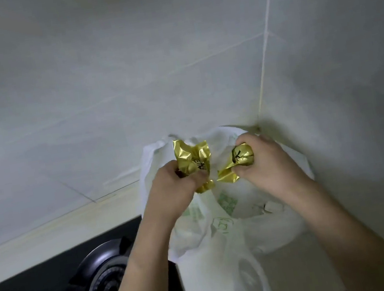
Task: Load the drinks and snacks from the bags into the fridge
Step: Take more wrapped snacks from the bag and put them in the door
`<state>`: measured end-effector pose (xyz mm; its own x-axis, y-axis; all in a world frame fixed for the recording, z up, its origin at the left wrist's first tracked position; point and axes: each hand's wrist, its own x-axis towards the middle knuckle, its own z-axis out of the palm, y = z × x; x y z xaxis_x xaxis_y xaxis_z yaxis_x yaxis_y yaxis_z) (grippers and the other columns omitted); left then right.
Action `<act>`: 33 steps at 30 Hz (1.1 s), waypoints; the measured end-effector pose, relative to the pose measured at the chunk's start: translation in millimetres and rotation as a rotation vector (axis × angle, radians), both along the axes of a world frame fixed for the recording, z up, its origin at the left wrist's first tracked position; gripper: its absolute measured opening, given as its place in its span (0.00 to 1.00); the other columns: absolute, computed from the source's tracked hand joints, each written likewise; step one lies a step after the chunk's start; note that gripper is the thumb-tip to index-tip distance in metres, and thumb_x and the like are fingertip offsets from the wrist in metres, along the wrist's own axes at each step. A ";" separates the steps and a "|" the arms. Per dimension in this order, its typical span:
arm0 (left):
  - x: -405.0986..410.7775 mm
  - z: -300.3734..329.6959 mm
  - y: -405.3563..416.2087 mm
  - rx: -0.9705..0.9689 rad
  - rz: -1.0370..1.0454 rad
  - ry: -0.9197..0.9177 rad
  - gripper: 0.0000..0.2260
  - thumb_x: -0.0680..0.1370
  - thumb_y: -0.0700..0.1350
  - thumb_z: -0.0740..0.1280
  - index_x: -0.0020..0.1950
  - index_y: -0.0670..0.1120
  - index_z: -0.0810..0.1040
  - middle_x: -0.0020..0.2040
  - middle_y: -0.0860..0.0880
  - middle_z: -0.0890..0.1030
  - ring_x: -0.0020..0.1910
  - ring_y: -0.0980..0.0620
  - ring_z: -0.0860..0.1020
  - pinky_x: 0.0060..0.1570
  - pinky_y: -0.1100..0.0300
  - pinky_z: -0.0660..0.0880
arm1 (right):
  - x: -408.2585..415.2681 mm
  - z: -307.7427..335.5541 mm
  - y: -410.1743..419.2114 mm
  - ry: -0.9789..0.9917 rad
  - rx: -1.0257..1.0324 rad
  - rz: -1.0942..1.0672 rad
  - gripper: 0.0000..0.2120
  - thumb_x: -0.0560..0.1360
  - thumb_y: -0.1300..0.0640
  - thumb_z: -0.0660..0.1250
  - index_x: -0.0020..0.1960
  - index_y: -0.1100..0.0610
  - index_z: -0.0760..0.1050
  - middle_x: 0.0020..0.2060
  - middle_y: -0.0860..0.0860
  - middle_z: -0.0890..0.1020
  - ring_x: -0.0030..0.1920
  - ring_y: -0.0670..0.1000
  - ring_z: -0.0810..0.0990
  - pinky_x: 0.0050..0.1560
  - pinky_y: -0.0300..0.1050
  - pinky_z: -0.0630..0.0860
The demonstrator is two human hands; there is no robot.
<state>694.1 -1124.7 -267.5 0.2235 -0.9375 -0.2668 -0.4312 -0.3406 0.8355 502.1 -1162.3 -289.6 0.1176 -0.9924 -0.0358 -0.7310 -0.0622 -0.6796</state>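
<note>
Your left hand (174,185) grips one gold packet (192,161), fingers curled round its lower half, so the crumpled foil top fans up and away from you toward the wall (76,88); its long axis runs roughly upright in the view, tipped slightly left. Your right hand (267,161) pinches a second gold packet (237,162), fingers wrapped round its bulging end while the twisted tail points down and left, toward your other hand; that one's long axis lies on a diagonal. The two packets sit close together but apart, both held above the open mouth of the white bag (222,216) standing in the wall corner, just beside the stove (101,280). Dark characters show on both foils, yet creases and blur leave them unreadable. The bag carries faint green print, including a square code-like patch, also too washed out to read.
</note>
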 end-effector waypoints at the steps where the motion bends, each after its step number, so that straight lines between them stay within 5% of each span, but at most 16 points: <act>1: 5.6 10.8 10.0 -0.040 0.037 0.009 0.07 0.71 0.48 0.74 0.45 0.47 0.81 0.40 0.48 0.85 0.42 0.46 0.83 0.47 0.46 0.80 | 6.5 10.9 8.0 -0.043 -0.044 0.008 0.21 0.70 0.53 0.73 0.60 0.45 0.71 0.54 0.49 0.72 0.50 0.51 0.75 0.47 0.44 0.70; 10: 59.0 87.3 108.2 -0.305 0.259 0.005 0.09 0.71 0.51 0.74 0.45 0.47 0.80 0.41 0.48 0.84 0.40 0.46 0.82 0.47 0.44 0.80 | 66.7 86.8 77.3 -0.154 -0.256 0.108 0.20 0.71 0.53 0.74 0.60 0.45 0.71 0.51 0.48 0.72 0.46 0.48 0.71 0.45 0.41 0.66; 18: 109.3 100.9 192.3 -0.344 0.386 -0.035 0.08 0.72 0.50 0.73 0.46 0.47 0.81 0.40 0.50 0.85 0.38 0.52 0.83 0.46 0.43 0.81 | 129.1 111.2 141.7 -0.238 -0.300 0.258 0.20 0.71 0.54 0.74 0.60 0.45 0.71 0.51 0.47 0.72 0.48 0.47 0.72 0.46 0.39 0.65; 23: 123.8 95.0 235.1 -0.332 0.457 -0.047 0.08 0.72 0.51 0.74 0.45 0.49 0.81 0.40 0.51 0.84 0.39 0.51 0.83 0.48 0.43 0.81 | 154.9 106.3 169.4 -0.243 -0.256 0.345 0.20 0.72 0.53 0.74 0.60 0.43 0.71 0.51 0.46 0.71 0.48 0.45 0.70 0.40 0.25 0.65; 33: 123.0 102.7 310.3 -0.357 0.764 -0.095 0.07 0.73 0.52 0.73 0.45 0.49 0.81 0.39 0.51 0.84 0.38 0.49 0.83 0.47 0.43 0.81 | 191.7 114.6 195.4 -0.283 -0.229 0.636 0.20 0.72 0.52 0.74 0.60 0.43 0.70 0.54 0.46 0.73 0.52 0.48 0.73 0.48 0.40 0.67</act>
<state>817.2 -814.5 -164.8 0.8361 -0.5443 0.0684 -0.2640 -0.2899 0.9199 693.8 -966.9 -175.0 0.6478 -0.7077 0.2818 -0.3046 -0.5798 -0.7557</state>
